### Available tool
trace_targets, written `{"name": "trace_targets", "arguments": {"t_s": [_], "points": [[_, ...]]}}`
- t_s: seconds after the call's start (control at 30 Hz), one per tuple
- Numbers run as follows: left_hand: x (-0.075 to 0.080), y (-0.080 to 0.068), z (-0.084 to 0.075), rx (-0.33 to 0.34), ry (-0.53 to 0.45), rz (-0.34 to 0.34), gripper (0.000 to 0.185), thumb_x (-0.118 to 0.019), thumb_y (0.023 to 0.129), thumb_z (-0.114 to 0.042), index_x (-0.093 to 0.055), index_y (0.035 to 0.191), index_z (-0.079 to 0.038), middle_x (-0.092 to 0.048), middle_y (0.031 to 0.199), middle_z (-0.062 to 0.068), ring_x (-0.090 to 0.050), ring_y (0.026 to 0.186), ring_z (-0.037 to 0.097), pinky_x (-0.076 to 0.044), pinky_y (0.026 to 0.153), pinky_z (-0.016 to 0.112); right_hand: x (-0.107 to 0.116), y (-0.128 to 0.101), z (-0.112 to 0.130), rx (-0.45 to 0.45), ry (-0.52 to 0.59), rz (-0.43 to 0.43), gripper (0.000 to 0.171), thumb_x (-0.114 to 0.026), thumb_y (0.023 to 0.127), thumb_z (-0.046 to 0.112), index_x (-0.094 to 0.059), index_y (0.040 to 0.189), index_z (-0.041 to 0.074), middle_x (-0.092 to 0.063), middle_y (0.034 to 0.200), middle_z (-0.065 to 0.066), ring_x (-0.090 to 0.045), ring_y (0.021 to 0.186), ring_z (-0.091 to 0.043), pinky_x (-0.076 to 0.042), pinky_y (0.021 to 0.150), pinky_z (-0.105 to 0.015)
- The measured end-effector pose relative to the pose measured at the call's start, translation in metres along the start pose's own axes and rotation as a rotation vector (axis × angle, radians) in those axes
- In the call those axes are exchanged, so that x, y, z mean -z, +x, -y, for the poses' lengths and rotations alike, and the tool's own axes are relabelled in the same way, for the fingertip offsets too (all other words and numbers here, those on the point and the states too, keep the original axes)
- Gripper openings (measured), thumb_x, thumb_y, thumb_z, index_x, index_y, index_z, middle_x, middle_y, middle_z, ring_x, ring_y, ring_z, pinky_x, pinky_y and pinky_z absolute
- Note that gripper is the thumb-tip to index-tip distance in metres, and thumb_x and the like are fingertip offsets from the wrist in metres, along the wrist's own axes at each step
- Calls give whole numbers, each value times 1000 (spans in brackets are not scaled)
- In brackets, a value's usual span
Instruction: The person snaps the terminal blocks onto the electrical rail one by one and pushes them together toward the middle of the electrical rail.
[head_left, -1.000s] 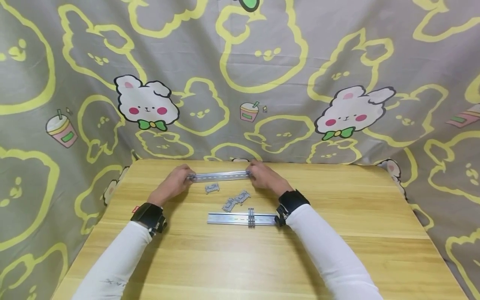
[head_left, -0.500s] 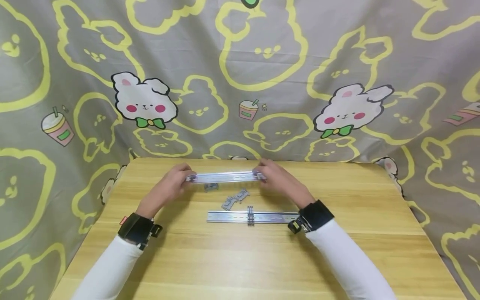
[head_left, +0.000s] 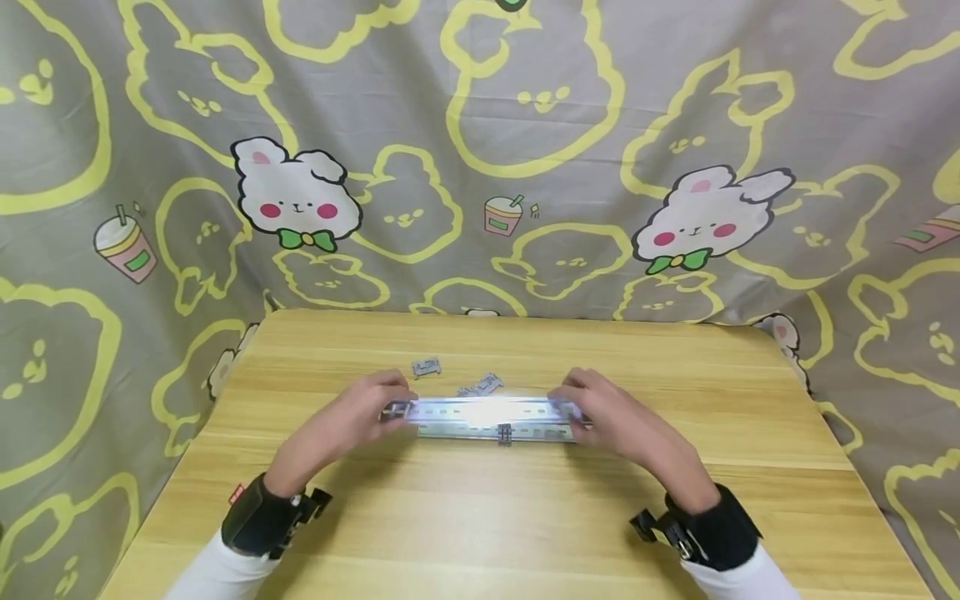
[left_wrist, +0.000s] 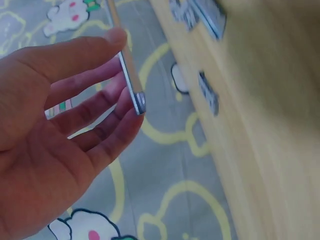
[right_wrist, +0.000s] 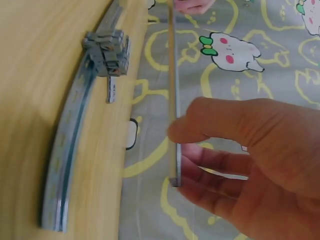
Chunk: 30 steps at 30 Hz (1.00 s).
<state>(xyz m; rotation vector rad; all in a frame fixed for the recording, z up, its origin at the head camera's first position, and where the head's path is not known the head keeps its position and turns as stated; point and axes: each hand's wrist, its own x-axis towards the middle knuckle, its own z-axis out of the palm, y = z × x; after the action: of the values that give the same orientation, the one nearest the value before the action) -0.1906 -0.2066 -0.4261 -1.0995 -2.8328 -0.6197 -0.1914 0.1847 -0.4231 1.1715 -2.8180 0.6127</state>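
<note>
The surface carries a metal rail fitted with a clamp, near its centre. Above it, a second rail is pinched endwise by left hand and right hand. Small clips, apparently loose, lie toward the far edge.

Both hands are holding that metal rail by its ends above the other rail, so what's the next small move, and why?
Probably lower the held rail gently onto bare table just in front of the second rail. The left hand and right hand pinch its two ends and carry it level, off the wood, directly above the rail with a clip, so a straight drop would land on that.
</note>
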Motion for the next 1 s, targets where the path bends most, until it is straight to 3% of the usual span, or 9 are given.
{"name": "trace_targets", "arguments": {"t_s": [0.1,0.3,0.57,0.73,1.0], "points": [[-10,-6,-10,-9,-28,36,30,-86,80,-6,-76,108,-1,-67,104,8,-67,87,21,-60,76,27,-5,-17,1,-5,40,23,42,-77,77,-6,-73,119,2,-63,102,-6,-57,84,-15,-54,68,-24],[-30,-13,-24,9,-122,110,31,-85,81,-5,-75,110,0,-67,103,7,-66,88,18,-59,78,25,-17,-43,2,-104,157,138,41,-78,79,-3,-72,119,3,-63,102,-4,-54,80,-14,-49,64,-22],[-56,-20,-35,73,-188,186,29,-86,80,-8,-75,106,-2,-67,101,4,-64,87,14,-57,78,24,-27,-60,4,-107,204,186,36,-78,76,-6,-72,110,2,-60,95,1,-52,77,-11,-46,63,-22],[-65,-21,-38,79,-170,177,32,-86,79,-10,-74,108,-2,-67,103,4,-63,87,13,-57,78,24,-33,-63,3,-101,203,195,36,-78,72,-7,-70,105,4,-57,91,3,-51,77,-11,-46,64,-23],[-70,-21,-42,73,-179,153,31,-86,79,-10,-75,107,-3,-68,102,4,-63,87,13,-56,75,21,-35,-66,3,-170,198,253,37,-79,72,-4,-67,104,8,-55,93,4,-47,80,-11,-44,67,-25]]}}
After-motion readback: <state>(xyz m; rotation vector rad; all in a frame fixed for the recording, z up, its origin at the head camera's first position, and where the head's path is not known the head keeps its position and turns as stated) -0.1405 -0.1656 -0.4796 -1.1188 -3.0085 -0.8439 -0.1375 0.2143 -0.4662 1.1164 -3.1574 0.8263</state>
